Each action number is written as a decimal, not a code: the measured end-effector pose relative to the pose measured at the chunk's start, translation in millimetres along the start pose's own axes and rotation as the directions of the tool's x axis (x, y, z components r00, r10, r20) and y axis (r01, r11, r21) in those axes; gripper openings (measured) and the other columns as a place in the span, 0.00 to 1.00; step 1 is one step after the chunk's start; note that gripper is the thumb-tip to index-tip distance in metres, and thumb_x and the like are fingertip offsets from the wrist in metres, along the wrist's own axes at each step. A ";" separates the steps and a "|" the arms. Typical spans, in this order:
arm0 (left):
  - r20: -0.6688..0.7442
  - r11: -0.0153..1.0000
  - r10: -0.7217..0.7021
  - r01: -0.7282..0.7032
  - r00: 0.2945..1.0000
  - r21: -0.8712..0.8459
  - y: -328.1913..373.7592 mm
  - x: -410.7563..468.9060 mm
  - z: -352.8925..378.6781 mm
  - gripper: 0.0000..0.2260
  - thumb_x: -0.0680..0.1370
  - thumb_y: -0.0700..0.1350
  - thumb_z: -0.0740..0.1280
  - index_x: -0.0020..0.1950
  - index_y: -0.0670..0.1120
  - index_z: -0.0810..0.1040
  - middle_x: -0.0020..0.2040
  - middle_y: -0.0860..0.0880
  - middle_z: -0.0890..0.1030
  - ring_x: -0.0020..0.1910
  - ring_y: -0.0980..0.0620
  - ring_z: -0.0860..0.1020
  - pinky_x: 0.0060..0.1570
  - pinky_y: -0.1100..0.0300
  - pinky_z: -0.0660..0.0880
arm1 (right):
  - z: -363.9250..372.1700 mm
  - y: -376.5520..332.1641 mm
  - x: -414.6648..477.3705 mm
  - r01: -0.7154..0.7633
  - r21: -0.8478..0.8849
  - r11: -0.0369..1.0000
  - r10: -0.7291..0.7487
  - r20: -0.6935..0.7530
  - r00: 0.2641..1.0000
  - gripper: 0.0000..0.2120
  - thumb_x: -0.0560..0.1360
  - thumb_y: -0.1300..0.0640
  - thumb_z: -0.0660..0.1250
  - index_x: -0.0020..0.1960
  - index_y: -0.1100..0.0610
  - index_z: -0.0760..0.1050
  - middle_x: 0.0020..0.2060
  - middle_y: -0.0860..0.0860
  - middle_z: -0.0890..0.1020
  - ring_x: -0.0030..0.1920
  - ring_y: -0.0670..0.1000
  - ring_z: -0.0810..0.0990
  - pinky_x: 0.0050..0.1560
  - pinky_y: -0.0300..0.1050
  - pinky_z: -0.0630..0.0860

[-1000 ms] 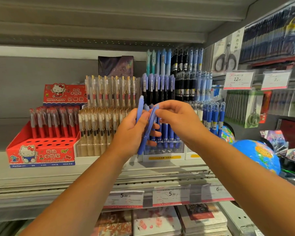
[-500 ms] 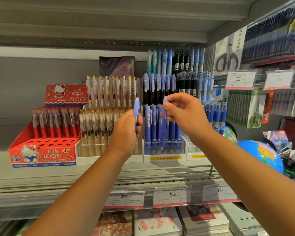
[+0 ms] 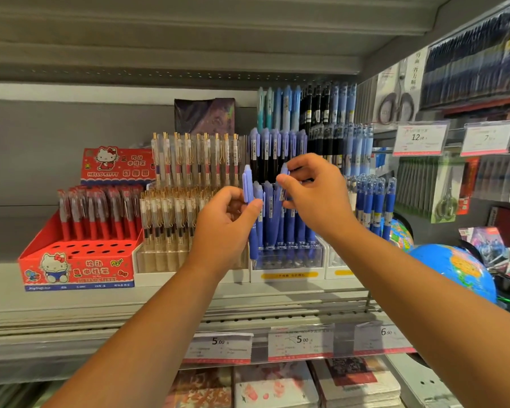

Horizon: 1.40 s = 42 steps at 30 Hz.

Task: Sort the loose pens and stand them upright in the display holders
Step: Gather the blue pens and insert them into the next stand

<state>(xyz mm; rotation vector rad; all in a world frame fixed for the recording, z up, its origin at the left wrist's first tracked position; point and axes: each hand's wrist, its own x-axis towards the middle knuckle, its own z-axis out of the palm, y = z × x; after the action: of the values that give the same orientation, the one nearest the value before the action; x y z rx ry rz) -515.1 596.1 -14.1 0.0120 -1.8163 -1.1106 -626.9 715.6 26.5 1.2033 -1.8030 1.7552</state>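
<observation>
My left hand (image 3: pixel 227 222) grips a lavender-blue pen (image 3: pixel 249 201) upright in front of the clear tiered holder (image 3: pixel 289 257), its tip hanging near the holder's left front corner. My right hand (image 3: pixel 312 195) pinches the top of a second lavender-blue pen (image 3: pixel 283 175) that stands among the front row of matching pens in that holder. More lavender and black pens fill the tier behind. The lower part of the right hand's pen is hidden among the others.
A red Hello Kitty pen box (image 3: pixel 77 260) sits at the left, a clear holder of gold-clip pens (image 3: pixel 171 225) beside it. Dark blue pens (image 3: pixel 374 201) stand to the right, with a globe (image 3: pixel 454 272) beyond. Price tags (image 3: pixel 301 343) line the shelf edge.
My right hand took one pen away from my left hand, carried it up and right to the holder's front row, and lowered it there. My left hand kept its pen upright.
</observation>
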 end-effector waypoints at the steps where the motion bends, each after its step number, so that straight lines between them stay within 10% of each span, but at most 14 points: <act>1: 0.000 1.000 -0.007 0.007 1.000 0.004 0.1 0.0 -0.2 0.05 0.79 0.47 0.69 0.48 0.46 0.78 0.40 0.42 0.80 0.38 0.45 0.79 0.40 0.48 0.80 | 1.3 1.6 -1.0 -0.009 -0.019 1.000 0.009 0.009 1.000 0.06 0.77 0.57 0.71 0.53 0.52 0.76 0.41 0.48 0.80 0.39 0.48 0.83 0.34 0.41 0.82; 5: 0.002 1.000 -0.025 0.025 1.000 -0.006 2.1 -0.8 0.0 0.04 0.77 0.47 0.71 0.49 0.48 0.79 0.42 0.40 0.80 0.42 0.36 0.80 0.37 0.40 0.80 | 6.4 7.5 -5.8 -0.039 -0.062 0.997 0.044 0.081 0.996 0.07 0.75 0.57 0.73 0.51 0.52 0.77 0.39 0.53 0.81 0.39 0.51 0.83 0.34 0.43 0.83; 17: 0.041 0.997 -0.041 0.044 0.998 -0.069 2.0 -0.5 0.1 0.13 0.76 0.44 0.73 0.48 0.63 0.76 0.40 0.48 0.82 0.39 0.52 0.83 0.33 0.63 0.79 | 5.0 7.6 -10.3 0.002 -0.253 0.968 0.037 0.151 0.988 0.12 0.74 0.52 0.74 0.54 0.54 0.78 0.34 0.50 0.84 0.37 0.48 0.83 0.43 0.54 0.82; 22: 0.096 0.988 -0.042 0.055 0.995 -0.146 2.8 -1.1 0.7 0.14 0.79 0.40 0.68 0.53 0.62 0.77 0.41 0.47 0.84 0.39 0.50 0.85 0.34 0.61 0.80 | -4.1 6.7 -12.9 0.019 -0.305 0.952 0.023 0.133 0.991 0.09 0.75 0.47 0.72 0.52 0.49 0.78 0.34 0.46 0.81 0.34 0.41 0.79 0.36 0.36 0.75; 30: 0.285 0.957 -0.009 0.091 0.959 -0.274 1.6 -4.6 1.4 0.16 0.83 0.38 0.60 0.66 0.57 0.70 0.47 0.45 0.86 0.44 0.45 0.85 0.41 0.59 0.80 | -11.4 -15.8 -22.1 -0.121 0.180 0.976 0.084 0.201 0.976 0.09 0.77 0.61 0.70 0.57 0.53 0.79 0.42 0.48 0.84 0.42 0.47 0.83 0.35 0.39 0.79; 36: 0.355 0.970 0.011 0.076 0.935 -0.229 1.5 -7.3 0.9 0.17 0.83 0.40 0.61 0.66 0.60 0.67 0.49 0.48 0.86 0.47 0.47 0.85 0.45 0.59 0.81 | -12.0 -22.9 -26.8 -0.131 0.166 0.977 0.089 0.236 0.968 0.10 0.75 0.63 0.72 0.55 0.55 0.78 0.43 0.58 0.84 0.36 0.45 0.83 0.35 0.34 0.77; 42: 0.065 0.974 0.217 -0.220 0.974 0.054 4.3 -8.0 1.5 0.08 0.79 0.42 0.67 0.54 0.52 0.75 0.44 0.56 0.80 0.43 0.54 0.79 0.39 0.58 0.77 | -21.4 -16.4 -26.3 -0.132 0.195 0.972 0.110 0.120 0.987 0.10 0.76 0.62 0.71 0.55 0.51 0.77 0.43 0.53 0.81 0.43 0.52 0.84 0.38 0.46 0.84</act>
<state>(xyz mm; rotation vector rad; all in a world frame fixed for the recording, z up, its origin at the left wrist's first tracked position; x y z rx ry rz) -510.1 603.2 -17.2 -0.1824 -1.8538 -0.9079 -605.8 746.2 20.9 1.3141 -1.8278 2.0202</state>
